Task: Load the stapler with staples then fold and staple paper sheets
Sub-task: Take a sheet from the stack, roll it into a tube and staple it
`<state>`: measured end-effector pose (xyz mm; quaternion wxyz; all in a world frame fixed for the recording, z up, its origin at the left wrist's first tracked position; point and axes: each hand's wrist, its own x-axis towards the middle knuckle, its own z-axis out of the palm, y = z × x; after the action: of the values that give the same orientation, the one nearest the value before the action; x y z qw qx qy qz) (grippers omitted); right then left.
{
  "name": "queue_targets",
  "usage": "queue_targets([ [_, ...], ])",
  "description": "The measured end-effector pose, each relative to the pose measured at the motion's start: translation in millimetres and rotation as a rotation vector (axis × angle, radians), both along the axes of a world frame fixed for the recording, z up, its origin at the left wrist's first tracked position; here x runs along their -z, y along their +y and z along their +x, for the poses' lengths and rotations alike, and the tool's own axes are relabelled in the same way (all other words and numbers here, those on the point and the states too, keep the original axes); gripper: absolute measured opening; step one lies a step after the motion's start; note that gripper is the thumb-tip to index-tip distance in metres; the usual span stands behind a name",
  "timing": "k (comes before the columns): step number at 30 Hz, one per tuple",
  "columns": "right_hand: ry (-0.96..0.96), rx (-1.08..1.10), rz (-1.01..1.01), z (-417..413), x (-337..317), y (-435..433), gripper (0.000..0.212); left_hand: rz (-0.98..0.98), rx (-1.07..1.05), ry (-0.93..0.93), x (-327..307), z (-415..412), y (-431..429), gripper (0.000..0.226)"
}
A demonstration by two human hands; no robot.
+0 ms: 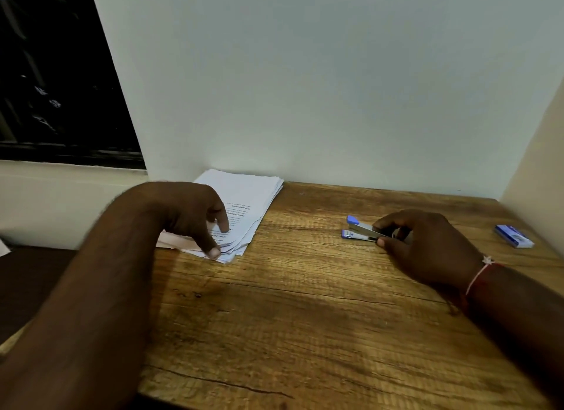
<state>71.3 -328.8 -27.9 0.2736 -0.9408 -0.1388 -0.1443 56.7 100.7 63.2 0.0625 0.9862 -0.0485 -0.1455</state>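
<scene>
- The table [305,333] fills the near view: brown wood with coarse grain running side to side and a dark crack close to its near edge.
- The left forearm crosses the table's near-left corner and hides that edge.
- A thin red-and-white bracelet [479,277] with a small star charm circles the right wrist.
- The right hand [427,251] rests on the table at mid-right. Its thumb and curled fingers pinch the rear end of the stapler [358,230].
- The stapler is small, with a silvery metal arm and blue plastic tips. It lies on the wood with its front pointing left and its top arm raised a little off the base. Its rear is hidden by the fingers.
- The left hand [189,214] bends down at the wrist over the stack [250,196]. The thumb lies on top and a fingertip sits at the near edge, pinching the fanned corner sheets.
- The stack is white printed paper with loosely squared, uneven edges. It lies at the table's far-left corner, touching the wall, well apart from the stapler.
- A small flat blue box [514,235] lies near the right edge, beyond the right hand.
- A smooth pale wall [305,89] stands behind the table.
- At far left is a dark window [55,74].
</scene>
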Motion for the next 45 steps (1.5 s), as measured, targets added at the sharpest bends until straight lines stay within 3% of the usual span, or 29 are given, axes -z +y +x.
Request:
queue_targets([
  [8, 0.017, 0.028, -0.017, 0, -1, 1, 0.022, -0.104, 0.01, -0.031, 4, 12, 14, 0.029],
  [10, 0.024, 0.041, -0.024, 1, -3, 1, 0.023, -0.144, -0.023, -0.027, 3, 10, 14, 0.048],
  [12, 0.032, 0.048, -0.026, 1, -4, 1, 0.023, -0.184, -0.024, -0.006, 3, 12, 16, 0.084],
  [14, 0.03, 0.05, -0.025, 1, -4, 1, 0.023, -0.192, -0.026, 0.015, 3, 14, 16, 0.092],
  [19, 0.018, 0.048, -0.011, 0, -3, 1, 0.022, -0.163, -0.112, -0.058, 6, 15, -1, 0.059],
  [26, 0.023, 0.051, -0.021, 0, -4, 0, 0.023, -0.031, -0.157, -0.122, 6, 9, -25, 0.064],
  [39, 0.031, 0.058, -0.037, -1, -6, -1, 0.025, -0.074, -0.174, -0.098, 6, 11, -19, 0.044],
  [45, 0.029, 0.062, -0.048, 0, -6, 0, 0.025, -0.087, -0.177, -0.126, 9, 18, -9, 0.022],
])
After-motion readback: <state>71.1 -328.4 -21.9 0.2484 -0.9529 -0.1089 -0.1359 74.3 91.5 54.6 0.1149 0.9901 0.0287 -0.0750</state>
